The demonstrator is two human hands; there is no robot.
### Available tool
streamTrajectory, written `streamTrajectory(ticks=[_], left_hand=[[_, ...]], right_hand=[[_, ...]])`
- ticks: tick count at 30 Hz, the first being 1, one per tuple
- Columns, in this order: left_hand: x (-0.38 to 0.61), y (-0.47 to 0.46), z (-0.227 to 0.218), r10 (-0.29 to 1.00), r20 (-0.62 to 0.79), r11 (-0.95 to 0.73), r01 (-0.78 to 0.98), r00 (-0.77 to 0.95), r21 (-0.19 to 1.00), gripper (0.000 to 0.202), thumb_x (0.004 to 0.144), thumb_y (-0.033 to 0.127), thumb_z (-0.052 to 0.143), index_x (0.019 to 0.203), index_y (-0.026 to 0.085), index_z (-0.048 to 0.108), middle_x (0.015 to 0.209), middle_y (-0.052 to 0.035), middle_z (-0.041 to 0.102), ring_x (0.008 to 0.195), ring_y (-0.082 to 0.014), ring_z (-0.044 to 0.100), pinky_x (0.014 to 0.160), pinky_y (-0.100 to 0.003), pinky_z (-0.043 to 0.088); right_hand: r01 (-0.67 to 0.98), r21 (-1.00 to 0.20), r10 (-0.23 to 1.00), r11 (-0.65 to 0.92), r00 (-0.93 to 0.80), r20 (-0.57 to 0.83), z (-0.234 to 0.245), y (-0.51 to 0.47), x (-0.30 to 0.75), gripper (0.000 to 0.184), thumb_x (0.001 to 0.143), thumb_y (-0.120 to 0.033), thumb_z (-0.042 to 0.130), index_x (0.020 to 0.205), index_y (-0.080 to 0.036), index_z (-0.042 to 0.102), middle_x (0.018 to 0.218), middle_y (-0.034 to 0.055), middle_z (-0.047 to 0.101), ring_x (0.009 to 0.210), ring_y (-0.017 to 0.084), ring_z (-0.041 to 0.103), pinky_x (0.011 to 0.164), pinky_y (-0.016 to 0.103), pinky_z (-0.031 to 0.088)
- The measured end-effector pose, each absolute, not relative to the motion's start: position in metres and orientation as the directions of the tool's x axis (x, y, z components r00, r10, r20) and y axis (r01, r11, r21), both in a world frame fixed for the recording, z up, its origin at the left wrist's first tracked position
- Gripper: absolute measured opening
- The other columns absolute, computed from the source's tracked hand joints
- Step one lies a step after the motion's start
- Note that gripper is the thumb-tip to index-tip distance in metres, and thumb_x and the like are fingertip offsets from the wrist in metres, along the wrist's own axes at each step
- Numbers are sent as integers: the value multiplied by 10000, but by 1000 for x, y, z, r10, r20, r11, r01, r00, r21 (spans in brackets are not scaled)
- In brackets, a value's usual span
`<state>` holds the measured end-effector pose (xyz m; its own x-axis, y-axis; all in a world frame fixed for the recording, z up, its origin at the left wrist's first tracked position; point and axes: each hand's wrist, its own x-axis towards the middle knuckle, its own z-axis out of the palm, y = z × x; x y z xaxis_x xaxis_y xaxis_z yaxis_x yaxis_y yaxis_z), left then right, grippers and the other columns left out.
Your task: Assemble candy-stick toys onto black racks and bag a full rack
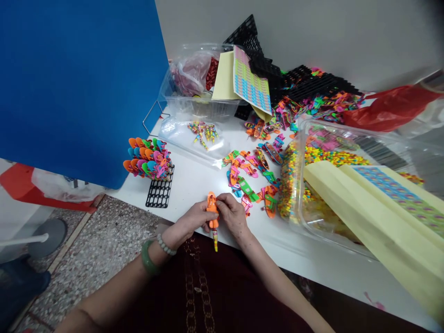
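Observation:
My left hand (196, 216) grips a small orange plastic toy (212, 210), upright at the table's front edge. The toy looks like a figure on a little board. From its lower end hangs a thin yellow striped stick (215, 240). With pinched fingertips, my right hand (234, 215) touches the toy's right side. More toys of this kind, in green, pink, orange and blue, form a loose pile (248, 185) just beyond my right hand. To the left, a black grid rack (158, 193) holds several rows of toys (147, 159) standing upright.
A clear bag (180, 136) with striped sticks (204, 132) lies behind. Clear bins stand at the back (197, 108) and right (301, 185), the right one with coloured beads. Yellow card strips (347, 203) stick out over it. Black racks (301, 83) lie on a toy heap. A blue panel (79, 92) borders the left.

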<state>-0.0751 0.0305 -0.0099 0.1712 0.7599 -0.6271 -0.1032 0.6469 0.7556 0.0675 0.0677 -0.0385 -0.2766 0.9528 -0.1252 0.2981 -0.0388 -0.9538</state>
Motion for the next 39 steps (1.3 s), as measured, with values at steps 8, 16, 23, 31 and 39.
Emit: streamTrajectory(ticks=[8,16,23,31,39], left_hand=[[-78,34,-3,797,-602,585,-297,37,755,310,660,256,698,919,124,588,754,-40,676,579,-127,648,493,-209,518],[-75,41,-4,780,-626,607,-264,15,750,239,649,156,645,881,105,619,683,-44,678,513,-125,639,454,-203,516],[-74,39,-4,767,-641,625,-238,11,743,196,635,154,625,826,109,632,657,-42,672,479,-137,631,438,-231,526],[-75,38,-16,811,-585,573,-229,19,787,330,654,196,632,976,124,612,719,-24,654,545,-129,636,463,-216,519],[-73,38,-11,882,-399,403,-39,-250,915,347,670,177,632,1013,200,584,950,2,638,609,-86,596,459,-170,502]], right_hand=[[260,-964,955,61,-296,-20,-36,71,69,133,846,-308,521,849,-234,631,805,-7,659,735,154,589,697,269,463],[219,-976,958,17,-281,-47,-39,72,69,137,837,-308,531,839,-229,643,794,-8,656,744,156,587,702,269,467],[197,-980,958,-3,-281,-59,-41,71,69,173,849,-350,527,833,-234,653,819,6,660,787,174,592,738,293,473],[131,-984,954,-123,-257,-154,-38,73,67,116,773,-328,574,769,-227,631,746,-6,630,733,170,567,700,290,462],[254,-959,949,-126,-252,-192,-41,68,62,99,777,-286,551,802,-230,628,755,-21,638,704,159,570,657,273,448]])
